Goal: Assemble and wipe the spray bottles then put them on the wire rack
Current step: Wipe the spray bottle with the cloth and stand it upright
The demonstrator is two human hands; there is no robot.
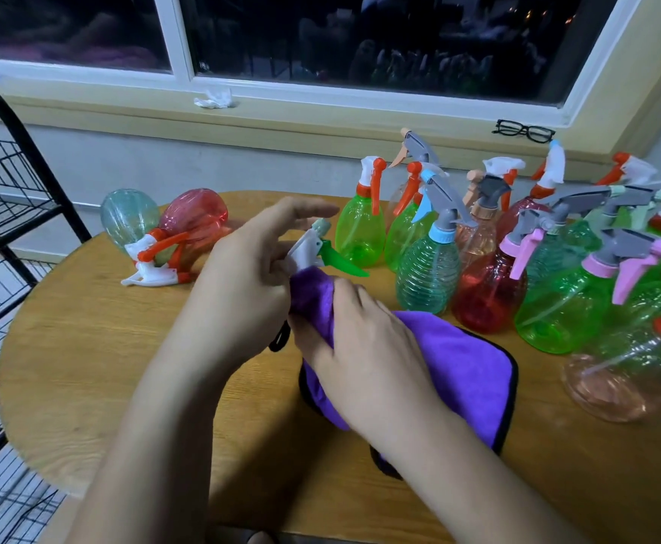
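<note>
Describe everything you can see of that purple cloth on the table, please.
The purple cloth looks soft and fleecy, like microfibre, with black stitched edging and a small black loop at its left side. Part of it lies flat on the wooden table. The rest is wrapped up around the body of a spray bottle, whose white head and green trigger stick out above. The right hand grips the cloth round the bottle, and the left hand holds the bottle's head.

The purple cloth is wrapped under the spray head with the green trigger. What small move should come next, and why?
Probably turn the spray head with the left hand while the right hand grips the purple cloth wrapped below it, so the cloth wipes all round.
</note>
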